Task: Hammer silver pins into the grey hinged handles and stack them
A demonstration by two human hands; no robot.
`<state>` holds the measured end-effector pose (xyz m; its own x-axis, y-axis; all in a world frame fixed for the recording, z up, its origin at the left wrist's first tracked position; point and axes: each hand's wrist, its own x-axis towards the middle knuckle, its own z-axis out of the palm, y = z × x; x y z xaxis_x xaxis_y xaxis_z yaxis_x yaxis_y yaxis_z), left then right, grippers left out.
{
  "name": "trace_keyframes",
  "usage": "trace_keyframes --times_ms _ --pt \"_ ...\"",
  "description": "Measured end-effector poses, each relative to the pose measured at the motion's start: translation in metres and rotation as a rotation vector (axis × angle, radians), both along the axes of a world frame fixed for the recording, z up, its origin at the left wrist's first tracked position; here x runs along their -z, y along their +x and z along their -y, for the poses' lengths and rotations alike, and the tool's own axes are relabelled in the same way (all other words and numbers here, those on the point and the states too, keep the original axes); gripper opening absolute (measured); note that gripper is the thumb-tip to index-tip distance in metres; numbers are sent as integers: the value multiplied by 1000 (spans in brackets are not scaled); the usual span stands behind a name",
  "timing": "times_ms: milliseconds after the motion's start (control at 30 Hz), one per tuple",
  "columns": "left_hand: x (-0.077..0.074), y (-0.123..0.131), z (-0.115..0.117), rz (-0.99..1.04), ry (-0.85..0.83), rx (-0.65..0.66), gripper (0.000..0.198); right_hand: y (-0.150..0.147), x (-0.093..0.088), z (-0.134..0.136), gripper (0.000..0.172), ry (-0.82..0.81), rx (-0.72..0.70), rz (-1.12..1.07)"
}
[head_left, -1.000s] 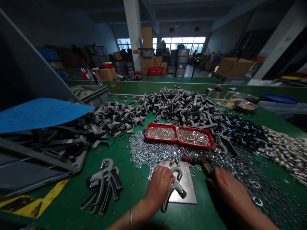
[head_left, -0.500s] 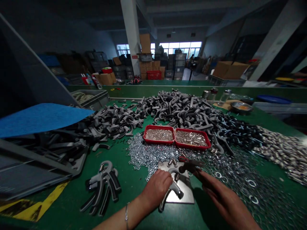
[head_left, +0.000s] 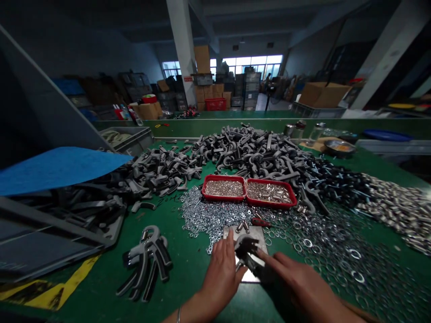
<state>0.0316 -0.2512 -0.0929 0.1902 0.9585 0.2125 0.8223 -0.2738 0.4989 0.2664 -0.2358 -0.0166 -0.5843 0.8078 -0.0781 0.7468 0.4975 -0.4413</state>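
Note:
A grey and black clamp part (head_left: 247, 251), blurred by motion, is between my two hands above a small metal plate (head_left: 261, 232). My left hand (head_left: 222, 267) is at its left side, index finger pointing up and thumb under the part. From the right, my right hand (head_left: 296, 278) reaches it with the fingertips. Two short metal pins (head_left: 243, 226) lie at the plate's top edge, beside a red-handled tool (head_left: 260, 222). Several assembled clamps (head_left: 146, 264) rest in a cluster on the green table to the left.
Two red trays (head_left: 224, 198) of small metal pieces stand behind the plate. Loose nuts (head_left: 202, 215) and rings (head_left: 316, 246) spread around them. Farther back is a heap of grey clamp parts (head_left: 249, 152). A grey crate (head_left: 116, 229) stands at the left.
The clamp part has been lifted and turned. My left hand has opened partly around it. My right hand has come in to touch it, and the red-handled tool now lies apart from that hand.

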Motion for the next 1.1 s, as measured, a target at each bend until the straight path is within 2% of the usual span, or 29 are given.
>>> trace_keyframes --times_ms 100,200,300,367,433,500,567,633,700,767,867,933,1000,1100 --pt "-1 1 -3 8 0 12 100 12 11 -4 59 -99 65 -139" --pt "-8 -1 -9 89 -37 17 88 41 33 -6 49 -152 244 -303" --pt "-18 -5 -18 358 -282 -11 74 69 51 -9 49 -107 402 -217" --pt "-22 -10 -24 511 -405 -44 67 76 52 -16 41 8 393 -81" --pt "-22 -15 -27 480 -329 -83 64 67 47 -28 35 155 310 33" --pt "-19 -20 -27 331 -185 -77 53 45 43 -47 32 281 235 107" --pt "-16 -24 -25 223 -141 8 33 18 44 -69 31 344 226 162" --pt "-16 -26 -20 180 -148 84 21 -7 50 -89 27 359 248 185" --pt "-16 -25 -14 163 -148 90 24 -21 57 -104 23 350 256 178" --pt "-15 -22 -11 157 -150 77 37 -22 60 -112 19 332 246 153" --pt "-13 -17 -11 161 -149 71 48 -5 52 -114 10 303 257 84" --pt "-12 -15 -14 164 -151 65 45 5 39 -109 4 301 288 33" --pt "-12 -14 -16 167 -158 57 41 5 26 -97 8 251 347 -95" --pt "-13 -16 -18 178 -165 61 39 -18 21 -70 22 -117 470 -576"
